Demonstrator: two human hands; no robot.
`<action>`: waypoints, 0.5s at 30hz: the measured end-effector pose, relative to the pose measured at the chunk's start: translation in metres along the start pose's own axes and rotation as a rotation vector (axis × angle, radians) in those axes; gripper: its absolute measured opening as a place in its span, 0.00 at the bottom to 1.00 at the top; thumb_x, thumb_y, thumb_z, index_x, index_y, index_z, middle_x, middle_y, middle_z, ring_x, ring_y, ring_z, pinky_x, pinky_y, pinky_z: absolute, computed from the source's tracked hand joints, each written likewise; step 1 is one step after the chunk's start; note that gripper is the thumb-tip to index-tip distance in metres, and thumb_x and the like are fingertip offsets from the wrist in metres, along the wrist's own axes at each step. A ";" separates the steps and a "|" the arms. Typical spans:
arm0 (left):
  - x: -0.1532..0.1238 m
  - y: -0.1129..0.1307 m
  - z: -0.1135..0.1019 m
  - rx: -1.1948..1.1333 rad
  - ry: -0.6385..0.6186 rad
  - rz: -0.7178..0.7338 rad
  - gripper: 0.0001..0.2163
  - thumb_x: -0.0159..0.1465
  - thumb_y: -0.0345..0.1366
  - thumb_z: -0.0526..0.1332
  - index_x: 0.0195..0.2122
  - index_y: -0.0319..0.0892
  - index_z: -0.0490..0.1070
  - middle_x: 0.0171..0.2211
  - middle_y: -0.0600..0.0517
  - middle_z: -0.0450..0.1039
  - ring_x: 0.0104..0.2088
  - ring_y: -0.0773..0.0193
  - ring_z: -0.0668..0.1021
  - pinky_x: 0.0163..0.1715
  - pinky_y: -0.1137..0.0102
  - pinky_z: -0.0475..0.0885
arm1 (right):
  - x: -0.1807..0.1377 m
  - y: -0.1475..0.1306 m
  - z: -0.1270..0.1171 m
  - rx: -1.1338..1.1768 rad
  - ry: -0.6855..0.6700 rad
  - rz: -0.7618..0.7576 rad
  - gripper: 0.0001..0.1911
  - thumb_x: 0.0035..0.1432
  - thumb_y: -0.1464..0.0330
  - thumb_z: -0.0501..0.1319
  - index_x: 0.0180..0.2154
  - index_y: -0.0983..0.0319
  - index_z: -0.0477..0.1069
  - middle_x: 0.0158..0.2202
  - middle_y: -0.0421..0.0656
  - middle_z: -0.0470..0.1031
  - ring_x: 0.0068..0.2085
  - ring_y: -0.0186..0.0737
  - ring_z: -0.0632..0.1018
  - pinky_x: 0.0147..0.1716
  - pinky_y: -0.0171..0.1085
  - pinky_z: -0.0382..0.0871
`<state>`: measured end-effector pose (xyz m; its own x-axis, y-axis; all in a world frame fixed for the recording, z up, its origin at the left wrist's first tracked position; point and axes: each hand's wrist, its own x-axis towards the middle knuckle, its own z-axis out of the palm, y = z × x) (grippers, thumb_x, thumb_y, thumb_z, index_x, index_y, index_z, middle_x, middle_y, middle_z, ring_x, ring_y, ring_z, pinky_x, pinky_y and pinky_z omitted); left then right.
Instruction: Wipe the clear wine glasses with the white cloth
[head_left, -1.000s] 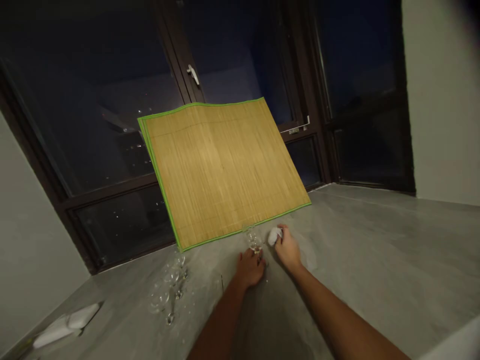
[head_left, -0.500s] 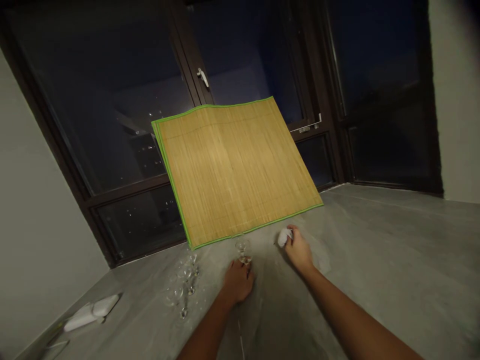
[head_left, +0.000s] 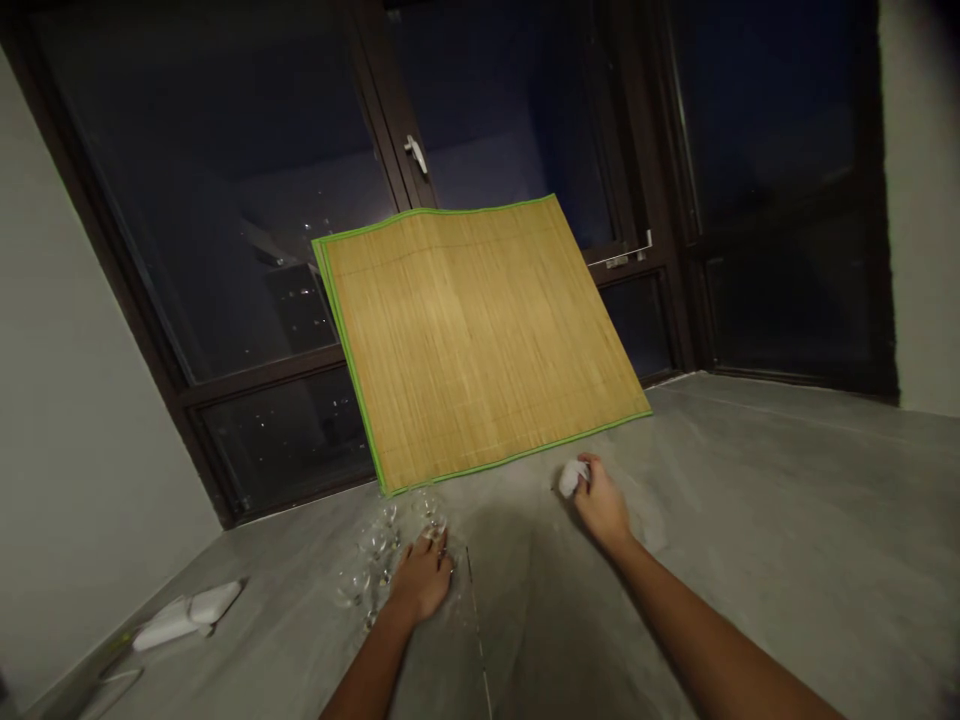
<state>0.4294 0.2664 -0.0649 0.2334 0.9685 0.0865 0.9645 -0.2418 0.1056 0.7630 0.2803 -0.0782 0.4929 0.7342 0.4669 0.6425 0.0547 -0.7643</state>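
My left hand (head_left: 421, 580) is closed around the lower part of a small clear stemmed glass (head_left: 426, 506), whose foot is hidden behind the fingers. Just to the left stand several more clear stemmed glasses (head_left: 354, 586), partly covered by my hand and forearm. My right hand (head_left: 602, 508) pinches a crumpled white wad (head_left: 573, 477), tissue or cloth, low over the grey surface. A wide gap separates the two hands.
A folded bamboo mat (head_left: 480, 340) with green edging leans upright against the dark window (head_left: 202, 180). At the left, a white bundled object (head_left: 187, 612) with a cord lies on the grey stone-like surface (head_left: 787, 520) near the wall.
My left hand has moved left with the glass, bringing it beside the other glasses. My right hand stays nearly in place with the white wad. The view has shifted slightly.
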 end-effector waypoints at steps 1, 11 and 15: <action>0.000 -0.002 0.001 -0.002 0.006 -0.005 0.28 0.67 0.42 0.42 0.67 0.38 0.52 0.68 0.43 0.50 0.68 0.55 0.52 0.65 0.58 0.47 | 0.000 0.000 0.000 -0.002 -0.002 0.005 0.19 0.63 0.69 0.50 0.55 0.63 0.62 0.43 0.49 0.77 0.42 0.44 0.77 0.39 0.36 0.64; -0.008 -0.021 0.009 -0.130 0.146 0.020 0.27 0.66 0.44 0.49 0.64 0.39 0.61 0.66 0.45 0.57 0.67 0.56 0.58 0.64 0.64 0.52 | 0.000 -0.002 -0.001 -0.006 -0.012 0.003 0.19 0.62 0.69 0.50 0.55 0.62 0.62 0.43 0.49 0.77 0.41 0.44 0.77 0.38 0.36 0.64; -0.012 -0.030 0.013 -0.152 0.173 0.033 0.25 0.66 0.45 0.49 0.61 0.40 0.65 0.63 0.44 0.62 0.64 0.57 0.63 0.64 0.64 0.55 | 0.000 -0.002 -0.001 0.002 -0.011 -0.002 0.19 0.62 0.70 0.50 0.55 0.63 0.63 0.44 0.50 0.77 0.41 0.45 0.77 0.39 0.37 0.64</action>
<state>0.3995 0.2629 -0.0823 0.2268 0.9387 0.2597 0.9243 -0.2915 0.2464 0.7621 0.2796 -0.0766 0.4851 0.7418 0.4631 0.6423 0.0571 -0.7643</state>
